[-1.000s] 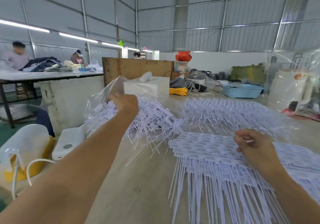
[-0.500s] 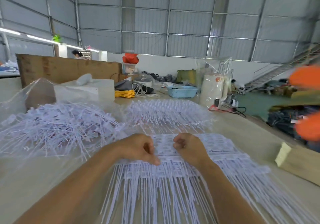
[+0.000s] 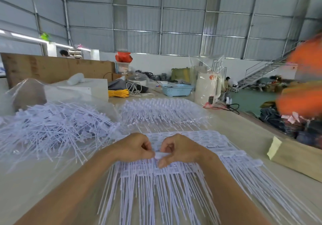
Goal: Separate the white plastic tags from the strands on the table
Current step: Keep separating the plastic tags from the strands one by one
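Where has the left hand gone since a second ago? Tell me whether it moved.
Yes. The left hand left the loose tag pile and came right, to the tag sheet, beside the right hand.

hands (image 3: 157, 150) pinching white tag (image 3: 161, 154), table (image 3: 244, 134)

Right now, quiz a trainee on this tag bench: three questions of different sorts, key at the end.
1. True or false: both hands pinch the same white tag.
2. Multiple choice: the loose heap of tags lies (A) to the person's left, (B) to the person's right, (C) inside the blue basket.
3. Fill in: the joined tag sheet under the hands has strands that point ____ the person.

Key
1. True: the left hand and right hand meet on it.
2. A
3. toward
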